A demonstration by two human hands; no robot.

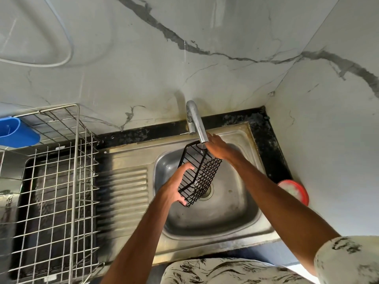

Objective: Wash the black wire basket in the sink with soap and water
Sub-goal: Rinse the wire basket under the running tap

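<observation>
The black wire basket [202, 172] is tilted over the steel sink basin [231, 203], its far end right under the spout of the chrome tap [196, 121]. My left hand [178, 184] grips the basket's near left side. My right hand [218, 148] holds the far right end of the basket just below the spout. A thin stream of water seems to fall from the spout onto the basket. The drain is partly hidden behind the basket.
A large steel wire dish rack [55, 181] fills the counter to the left, with a blue plastic holder [17, 131] on its far corner. The ribbed drainboard [123, 193] lies between rack and basin. A red round container [295, 190] sits against the right wall.
</observation>
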